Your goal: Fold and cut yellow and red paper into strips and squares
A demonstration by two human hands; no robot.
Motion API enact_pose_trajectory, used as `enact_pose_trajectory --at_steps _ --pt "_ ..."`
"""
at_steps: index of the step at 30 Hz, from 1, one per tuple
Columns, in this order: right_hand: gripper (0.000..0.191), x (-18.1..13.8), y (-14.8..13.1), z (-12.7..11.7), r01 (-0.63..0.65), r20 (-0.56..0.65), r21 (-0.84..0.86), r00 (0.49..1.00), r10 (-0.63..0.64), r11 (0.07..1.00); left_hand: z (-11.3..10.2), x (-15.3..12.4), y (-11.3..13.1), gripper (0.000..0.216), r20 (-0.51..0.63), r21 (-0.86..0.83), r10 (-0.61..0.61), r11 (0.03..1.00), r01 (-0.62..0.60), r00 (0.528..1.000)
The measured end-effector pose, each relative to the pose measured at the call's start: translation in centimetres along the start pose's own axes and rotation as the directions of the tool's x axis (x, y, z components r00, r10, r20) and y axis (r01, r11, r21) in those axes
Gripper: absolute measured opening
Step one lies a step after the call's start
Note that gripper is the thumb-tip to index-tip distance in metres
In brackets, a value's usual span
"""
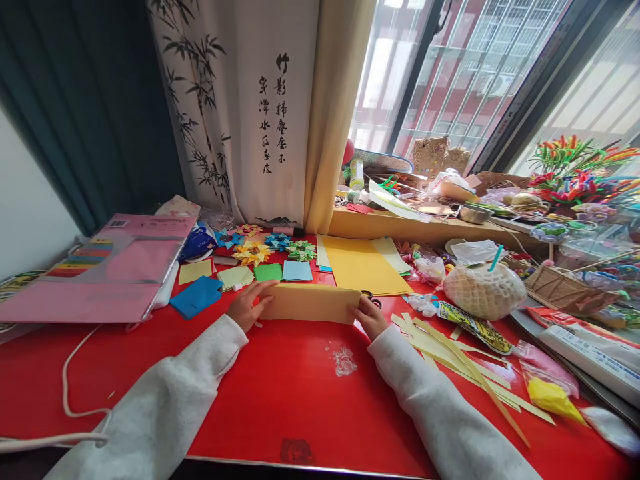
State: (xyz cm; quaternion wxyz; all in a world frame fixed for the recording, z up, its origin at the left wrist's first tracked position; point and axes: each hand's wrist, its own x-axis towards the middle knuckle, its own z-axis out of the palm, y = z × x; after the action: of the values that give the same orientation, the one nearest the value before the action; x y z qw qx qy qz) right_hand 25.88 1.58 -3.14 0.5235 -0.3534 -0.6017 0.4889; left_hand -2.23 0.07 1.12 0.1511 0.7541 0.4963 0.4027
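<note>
Between my two hands a long rectangle of yellow paper (310, 304) is held up above the red table. My left hand (249, 305) pinches its left end, thumb in front and fingers behind. The right end is gripped by my right hand (371, 317). Dark scissor handles (373, 300) show just behind my right hand; the rest of the scissors is hidden. Behind the paper are small square stacks, such as a green stack (269, 272) and a light blue stack (297, 271). Larger yellow sheets (363, 263) lie farther back.
Cut paper strips (460, 360) spread over the right of the red table (280, 400). A netted fruit with a straw (484, 290) stands beyond them. Folded paper stars (251, 253) sit at the back, a pink paper pack (100, 273) at left. A white cable (67, 380) crosses the left side.
</note>
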Motion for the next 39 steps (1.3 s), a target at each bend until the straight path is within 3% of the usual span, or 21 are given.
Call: enact_pose_trajectory --at_steps 5,11,16,19,24,27,31,35,39 --pt "0.038 -0.1 -0.3 0.1 0.021 -0.018 -0.031 1.000 -0.022 0.999 0.0 -0.1 -0.1 0.032 -0.040 -0.002 0.007 1.000 -0.007 0.999" --pt "0.039 -0.1 -0.4 0.3 0.014 -0.007 -0.107 1.000 -0.015 0.994 0.1 -0.2 -0.2 0.036 -0.037 -0.127 -0.175 0.977 0.169 0.984" --pt "0.033 -0.2 -0.3 0.0 0.011 -0.051 -0.229 0.998 -0.023 0.973 -0.4 -0.1 0.3 0.023 -0.095 -0.144 -0.102 0.986 0.088 0.990" --pt "0.029 -0.4 -0.7 0.1 0.015 -0.096 -0.288 0.994 -0.044 0.958 -0.7 0.1 0.3 0.023 -0.138 -0.211 -0.139 0.972 0.108 0.981" --pt "0.036 -0.7 -1.2 1.1 -0.065 -0.079 -0.171 0.996 0.052 0.983 -1.2 1.1 -0.5 0.033 -0.052 -0.307 -0.225 0.931 0.199 0.973" --pt "0.036 -0.6 -1.3 1.1 -0.184 -0.092 0.004 0.979 0.183 0.983 -2.4 2.3 -1.9 0.036 -0.033 -0.224 -0.275 0.939 0.262 0.961" --pt "0.036 -0.5 -1.5 0.3 -0.288 -0.171 0.165 0.933 0.315 0.943 -5.6 4.8 -5.3 0.032 -0.120 -0.014 -0.385 0.922 0.386 0.915" --pt "0.034 -0.5 -1.5 -0.3 -0.325 -0.213 0.271 0.898 0.385 0.906 -8.7 7.4 -9.5 0.022 -0.100 0.286 -0.511 0.807 0.516 0.854" --pt "0.032 -0.5 -1.5 -0.6 -0.354 -0.178 0.306 0.891 0.418 0.884 -10.4 8.6 -12.8 0.026 -0.040 0.487 -0.547 0.720 0.494 0.836"
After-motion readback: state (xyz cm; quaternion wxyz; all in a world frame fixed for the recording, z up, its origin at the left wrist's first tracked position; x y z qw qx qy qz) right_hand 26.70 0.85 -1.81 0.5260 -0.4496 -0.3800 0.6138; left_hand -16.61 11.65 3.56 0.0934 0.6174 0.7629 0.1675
